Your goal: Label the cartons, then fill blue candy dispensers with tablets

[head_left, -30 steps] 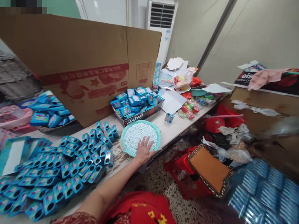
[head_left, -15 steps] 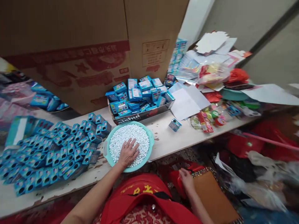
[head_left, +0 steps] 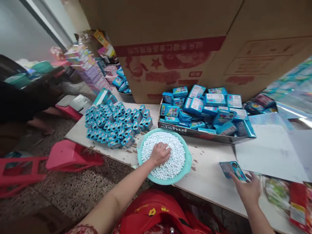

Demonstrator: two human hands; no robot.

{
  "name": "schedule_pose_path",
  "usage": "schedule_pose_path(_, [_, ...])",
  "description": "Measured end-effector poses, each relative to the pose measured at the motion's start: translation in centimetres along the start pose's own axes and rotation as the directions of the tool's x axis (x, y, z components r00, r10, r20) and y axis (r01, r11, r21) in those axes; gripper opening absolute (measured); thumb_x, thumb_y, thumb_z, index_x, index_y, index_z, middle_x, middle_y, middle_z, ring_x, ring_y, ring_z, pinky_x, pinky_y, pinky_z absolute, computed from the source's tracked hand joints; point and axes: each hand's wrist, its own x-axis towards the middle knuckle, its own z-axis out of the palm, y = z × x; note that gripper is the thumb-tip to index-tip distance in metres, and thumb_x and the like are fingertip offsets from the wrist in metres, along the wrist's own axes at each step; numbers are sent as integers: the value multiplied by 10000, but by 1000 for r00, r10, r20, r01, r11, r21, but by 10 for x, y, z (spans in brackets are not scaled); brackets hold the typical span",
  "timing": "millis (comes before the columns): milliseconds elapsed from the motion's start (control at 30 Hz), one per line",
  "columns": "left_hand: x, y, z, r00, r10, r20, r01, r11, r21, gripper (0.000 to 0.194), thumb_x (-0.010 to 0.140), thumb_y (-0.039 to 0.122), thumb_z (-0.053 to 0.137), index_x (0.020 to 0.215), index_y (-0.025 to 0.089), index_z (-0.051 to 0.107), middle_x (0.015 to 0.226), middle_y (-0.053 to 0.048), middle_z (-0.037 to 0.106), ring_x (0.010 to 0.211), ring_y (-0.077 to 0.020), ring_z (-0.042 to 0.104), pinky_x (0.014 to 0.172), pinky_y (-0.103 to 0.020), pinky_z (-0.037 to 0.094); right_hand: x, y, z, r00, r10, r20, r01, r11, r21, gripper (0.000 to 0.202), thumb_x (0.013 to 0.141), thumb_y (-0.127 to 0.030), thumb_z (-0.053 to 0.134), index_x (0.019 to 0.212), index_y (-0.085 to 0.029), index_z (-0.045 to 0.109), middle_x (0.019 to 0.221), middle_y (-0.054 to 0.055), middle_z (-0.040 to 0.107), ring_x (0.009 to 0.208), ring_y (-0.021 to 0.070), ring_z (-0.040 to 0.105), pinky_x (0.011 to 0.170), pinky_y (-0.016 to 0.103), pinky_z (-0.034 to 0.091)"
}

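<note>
My left hand [head_left: 161, 154] rests in a pale green plastic bowl [head_left: 188, 165] filled with small white candy-like pellets [head_left: 175, 159]. Its fingers are curled together, their tips sunk among the pellets. Farther right, my right hand [head_left: 249, 188] is at a small blue box [head_left: 232, 169] on the table, thumb along its near side and fingers at its right end. The box has a dark round opening near one end. How firmly the fingers press on it is hard to make out.
Many similar blue boxes [head_left: 114, 125] with round holes stand left of the bowl. Behind it, a low carton [head_left: 185, 131] is heaped with blue boxes, against a big cardboard box [head_left: 170, 22]. White paper [head_left: 270, 151] and candy packets [head_left: 297, 203] lie right. Red stools [head_left: 70, 159] stand left.
My right hand has gone from beside my lap up to the blue box on the table. My left hand stays in the bowl, its fingers now more curled. The view has turned left.
</note>
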Motion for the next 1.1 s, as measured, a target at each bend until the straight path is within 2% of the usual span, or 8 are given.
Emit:
schedule_pose_path(100, [8, -5, 7, 997, -72, 9, 72, 997, -41, 262, 894, 345, 420, 898, 222, 651, 1018, -71, 613, 931, -236, 481, 765, -378, 345, -6, -9, 9, 981, 185, 55, -184, 983, -25, 643, 476, -538, 686, 985, -156, 590, 796, 139, 610, 820, 394, 568, 792, 553, 420])
schedule_pose_path(200, [14, -10, 11, 995, -99, 2, 99, 988, -122, 280, 898, 332, 413, 818, 190, 641, 903, -90, 598, 855, -216, 477, 758, -368, 341, -17, -21, 11, 980, 197, 9, -197, 979, 43, 458, 465, -476, 685, 811, -209, 548, 659, 66, 559, 725, 342, 555, 755, 516, 422])
schedule_pose_path(400, [29, -13, 10, 981, -191, -4, 180, 930, -319, 277, 863, 298, 448, 690, 167, 620, 744, -97, 565, 801, -210, 492, 760, -342, 360, -23, -40, 7, 991, 133, -10, -128, 971, 204, 463, 454, -542, 687, 710, -185, 540, 646, 59, 590, 679, 264, 557, 724, 443, 446])
schedule_pose_path(533, [39, -8, 8, 911, -411, 22, 373, 802, -466, 184, 788, 292, 527, 670, 182, 615, 718, -65, 569, 782, -188, 513, 745, -294, 377, -24, -60, 2, 997, 36, 62, -56, 936, 348, 550, 523, -591, 665, 836, -146, 583, 772, 70, 645, 729, 224, 578, 707, 374, 477])
schedule_pose_path(700, [47, 8, 4, 679, -723, 129, 581, 422, -696, 185, 718, 355, 553, 636, 190, 575, 648, -2, 556, 696, -138, 518, 662, -232, 391, -32, -102, 0, 959, -134, 250, -27, 833, 552, 534, 606, -543, 685, 967, -161, 593, 884, 56, 661, 791, 200, 592, 721, 334, 483])
schedule_pose_path(867, [52, 23, -13, 464, -804, 371, 505, -104, -857, 291, 692, 467, 499, 677, 176, 502, 535, 30, 478, 442, -86, 434, 452, -204, 344, -50, -151, 10, 847, -293, 444, -44, 793, 607, 446, 626, -511, 705, 902, -184, 578, 762, 13, 638, 672, 167, 575, 629, 299, 477])
schedule_pose_path(967, [56, 26, -33, 447, -747, 492, 392, -330, -859, 292, 636, 455, 525, 690, 174, 467, 555, 21, 486, 405, -76, 424, 388, -190, 298, -61, -177, 21, 724, -431, 539, 69, 823, 564, 443, 655, -493, 705, 960, -192, 592, 836, 34, 662, 724, 188, 601, 669, 319, 493])
schedule_pose_path(1100, [65, 35, -64, 479, -688, 545, 250, -488, -836, 305, 633, 459, 535, 704, 175, 449, 565, 28, 477, 393, -64, 422, 357, -174, 264, -70, -202, 34, 525, -669, 526, 394, 739, 547, 369, 713, -448, 686, 984, -209, 610, 923, 55, 655, 839, 222, 610, 760, 350, 482])
